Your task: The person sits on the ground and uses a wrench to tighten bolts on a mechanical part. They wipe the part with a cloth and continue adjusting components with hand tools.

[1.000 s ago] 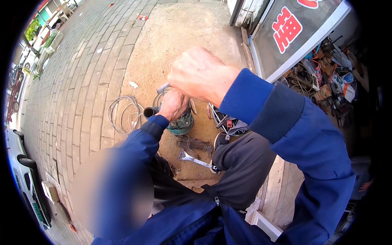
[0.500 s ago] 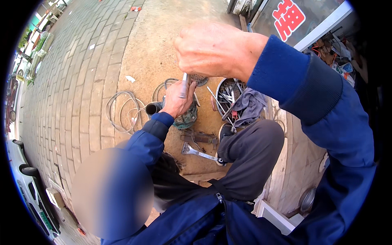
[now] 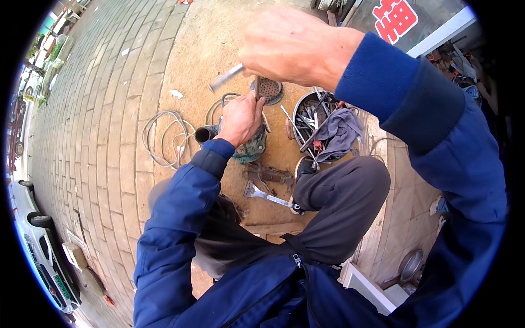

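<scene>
My right hand (image 3: 298, 46) is raised high in front, closed around a silver metal bar (image 3: 226, 77) whose end sticks out to the left, slightly blurred. Below it, my left hand (image 3: 240, 117) grips a thin dark rod (image 3: 257, 86) that stands up from the fingers. The left hand is over a dirty green pump-like machine (image 3: 250, 151), hiding much of its top. A black pipe mouth (image 3: 204, 134) opens on the machine's left side. Beyond the left hand lies a round perforated disc (image 3: 269, 91).
A round tub (image 3: 296, 117) of hand tools, with a grey rag (image 3: 340, 134) over its edge, stands right of the machine. Coiled cable (image 3: 164, 139) lies left. A metal scraper-like tool (image 3: 268, 197) and rusty metal piece (image 3: 268, 176) lie near my shoe (image 3: 304, 168).
My right hand has risen slightly, and its silver bar has swung from pointing down by the left hand to pointing left. The dark rod in my left hand now shows.
</scene>
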### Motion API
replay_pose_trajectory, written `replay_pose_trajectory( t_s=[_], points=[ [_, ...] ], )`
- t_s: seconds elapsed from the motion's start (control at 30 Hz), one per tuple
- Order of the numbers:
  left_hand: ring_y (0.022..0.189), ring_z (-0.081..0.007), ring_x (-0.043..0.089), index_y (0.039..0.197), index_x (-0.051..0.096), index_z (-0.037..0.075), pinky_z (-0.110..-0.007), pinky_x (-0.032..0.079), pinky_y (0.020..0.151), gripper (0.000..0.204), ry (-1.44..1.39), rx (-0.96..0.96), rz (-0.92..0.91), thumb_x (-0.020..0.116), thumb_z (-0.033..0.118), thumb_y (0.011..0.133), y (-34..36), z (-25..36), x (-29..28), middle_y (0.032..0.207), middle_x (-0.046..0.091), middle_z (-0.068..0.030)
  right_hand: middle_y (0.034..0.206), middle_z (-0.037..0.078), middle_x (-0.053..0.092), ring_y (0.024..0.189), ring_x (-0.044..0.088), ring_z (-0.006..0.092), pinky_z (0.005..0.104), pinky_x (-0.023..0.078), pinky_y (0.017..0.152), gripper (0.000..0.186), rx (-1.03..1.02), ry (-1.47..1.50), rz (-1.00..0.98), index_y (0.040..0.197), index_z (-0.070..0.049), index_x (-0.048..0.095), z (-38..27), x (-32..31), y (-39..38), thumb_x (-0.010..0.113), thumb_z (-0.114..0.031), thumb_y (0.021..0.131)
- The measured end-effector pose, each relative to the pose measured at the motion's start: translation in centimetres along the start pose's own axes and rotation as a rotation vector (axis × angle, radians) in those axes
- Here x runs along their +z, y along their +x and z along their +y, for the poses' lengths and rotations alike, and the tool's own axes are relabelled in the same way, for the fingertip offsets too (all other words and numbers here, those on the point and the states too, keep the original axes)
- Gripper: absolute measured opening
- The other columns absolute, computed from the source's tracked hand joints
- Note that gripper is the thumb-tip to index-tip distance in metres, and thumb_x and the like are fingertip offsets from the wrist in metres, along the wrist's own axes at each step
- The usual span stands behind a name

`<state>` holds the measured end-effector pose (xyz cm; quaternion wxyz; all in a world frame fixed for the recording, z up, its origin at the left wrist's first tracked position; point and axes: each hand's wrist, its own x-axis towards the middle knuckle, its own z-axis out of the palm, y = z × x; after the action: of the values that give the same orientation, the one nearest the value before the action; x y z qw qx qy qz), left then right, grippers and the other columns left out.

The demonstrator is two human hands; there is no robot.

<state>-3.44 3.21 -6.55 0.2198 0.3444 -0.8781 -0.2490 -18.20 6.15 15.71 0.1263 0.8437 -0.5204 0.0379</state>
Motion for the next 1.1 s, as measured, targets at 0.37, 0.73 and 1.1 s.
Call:
replay_pose_trajectory(
  t_s=[0.37,0.73,1.1],
  points=[
    [0.076,-0.0441,0.066,0.100,0.059,0.002,-0.054,0.051,0.069,0.024,0.062,-0.013,-0.056,0.055,0.025,0.102,0.0,0.7,-0.8,0.077,0.066,-0.0233,0.074,0.019,0.068,0.073,0.071,0.0324,0.0423,0.057,0.067,0.027,-0.292,-0.130,0.086,0.082,0.001,0.072,0.1,-1.5,-0.5,0.060,-0.020,0.093],
    [0.074,-0.0434,0.066,0.097,0.059,0.001,-0.054,0.051,0.067,0.026,0.048,-0.021,-0.012,0.057,0.027,0.101,-0.3,0.0,-0.4,0.074,0.065,-0.0236,0.084,0.013,0.074,0.082,0.072,0.0277,0.0371,0.056,0.071,0.016,-0.512,-0.428,-0.197,0.085,-0.004,0.076,-0.1,-6.3,0.7,0.069,-0.019,0.081],
    [0.074,-0.0436,0.066,0.097,0.059,0.002,-0.053,0.051,0.068,0.024,0.036,0.022,-0.012,0.055,0.025,0.102,0.1,1.0,-0.2,0.075,0.066,-0.0234,0.067,0.015,0.062,0.065,0.061,0.0310,0.0415,0.048,0.060,0.021,-0.356,-0.176,0.106,0.071,0.004,0.065,0.4,-4.6,-2.1,0.062,-0.014,0.080]
  ],
)
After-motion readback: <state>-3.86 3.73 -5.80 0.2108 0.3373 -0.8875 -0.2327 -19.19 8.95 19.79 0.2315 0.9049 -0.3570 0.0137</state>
